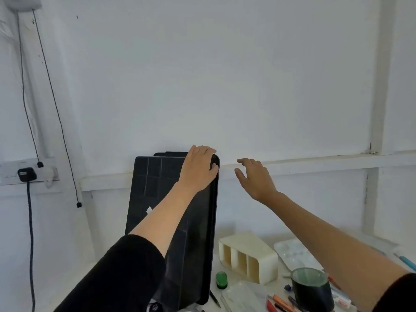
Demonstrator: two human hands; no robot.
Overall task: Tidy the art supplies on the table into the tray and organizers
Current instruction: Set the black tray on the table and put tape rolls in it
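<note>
Black sleeve (pixel 117 278) fills the near corner at 7 o'clock, and from it the left forearm runs up to the left hand (pixel 199 167), which is draped over the top right corner of the black tray (pixel 153 188), fingers curled over the upper rim and thumb against the side edge. That tray stands on end, leaning back against the wall (pixel 225 86), at about 9 o'clock from the white organizer (pixel 247 255). Just beside the gripped corner, at its 3 o'clock, the right hand (pixel 254 179) hovers with fingers spread and loose, holding nothing and apart from the tray. I judge the tray stiff, light plastic, broad enough to swing awkwardly from one corner, and smooth enough for its foot to skid. A second hold on the right long edge, lower down, should steady it for laying flat. Near its foot, at 5 o'clock, sit a green-capped bottle (pixel 221 280) and a dark pen (pixel 215 298), which it could knock.
</note>
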